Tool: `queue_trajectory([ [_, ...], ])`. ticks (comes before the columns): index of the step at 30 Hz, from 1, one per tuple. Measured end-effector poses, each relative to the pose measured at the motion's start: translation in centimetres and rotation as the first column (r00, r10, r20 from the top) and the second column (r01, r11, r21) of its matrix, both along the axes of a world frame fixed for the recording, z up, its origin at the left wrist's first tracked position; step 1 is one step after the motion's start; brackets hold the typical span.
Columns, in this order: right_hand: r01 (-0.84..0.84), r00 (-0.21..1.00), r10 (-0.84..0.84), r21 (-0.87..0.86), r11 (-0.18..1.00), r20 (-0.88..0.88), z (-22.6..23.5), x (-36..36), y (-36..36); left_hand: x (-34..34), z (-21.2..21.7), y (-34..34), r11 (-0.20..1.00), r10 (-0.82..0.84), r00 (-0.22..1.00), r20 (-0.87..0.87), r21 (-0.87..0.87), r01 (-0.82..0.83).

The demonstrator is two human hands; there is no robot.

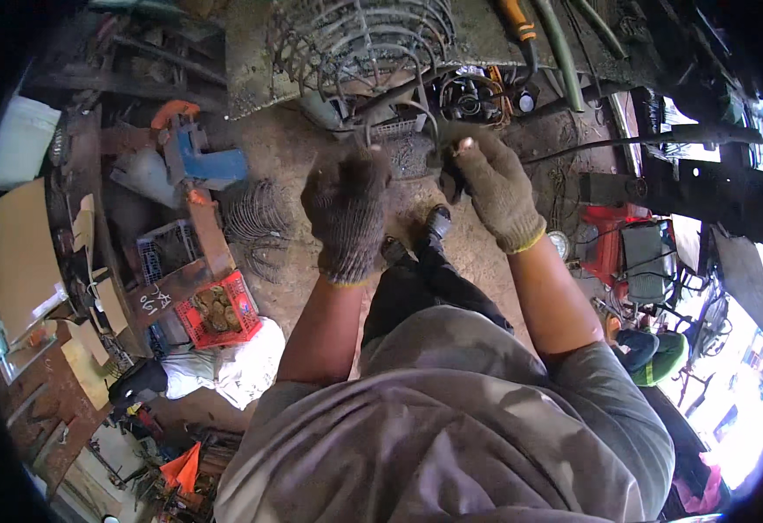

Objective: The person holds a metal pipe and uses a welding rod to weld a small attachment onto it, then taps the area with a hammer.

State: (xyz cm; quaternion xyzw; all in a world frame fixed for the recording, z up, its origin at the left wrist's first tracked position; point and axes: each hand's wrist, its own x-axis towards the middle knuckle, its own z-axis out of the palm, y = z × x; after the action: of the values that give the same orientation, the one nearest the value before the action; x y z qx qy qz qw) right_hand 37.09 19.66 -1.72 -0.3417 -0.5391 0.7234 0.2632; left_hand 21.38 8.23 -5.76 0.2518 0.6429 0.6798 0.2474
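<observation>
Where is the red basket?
In the head view, the red basket sits on the floor at lower left, left of the left hand, beside white cloth.

Both gloved hands are raised over the dirt floor [312,148]. The left hand [347,209] closes on a bent wire [373,131]; the right hand [493,187] grips a dark tool [448,179] just beside it. A wire fan guard [360,39] lies beyond the hands. A red crate [218,307] sits well left, below them.

A bent grey wire piece [416,113], curved and upright, is held chest-high between both gloves.
</observation>
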Motion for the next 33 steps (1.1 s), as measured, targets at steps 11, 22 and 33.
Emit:
queue_trajectory([
  [11,-0.284,0.956,0.272,0.109,0.953,0.11,5.3,-1.3,-0.6,-2.7,5.5,-4.3,0.969,-0.163,0.944,-0.285,-0.226,0.099],
  [22,-0.568,0.819,0.459,0.374,0.733,0.344,8.5,-13.2,-4.4,-14.6,9.2,-8.6,0.896,-0.372,0.923,-0.098,-0.295,0.33],
  [33,-0.423,0.897,0.31,0.407,0.809,0.315,8.6,-32.7,-8.7,-35.3,12.5,-12.1,0.84,-0.444,0.888,-0.12,-0.402,0.365],
])
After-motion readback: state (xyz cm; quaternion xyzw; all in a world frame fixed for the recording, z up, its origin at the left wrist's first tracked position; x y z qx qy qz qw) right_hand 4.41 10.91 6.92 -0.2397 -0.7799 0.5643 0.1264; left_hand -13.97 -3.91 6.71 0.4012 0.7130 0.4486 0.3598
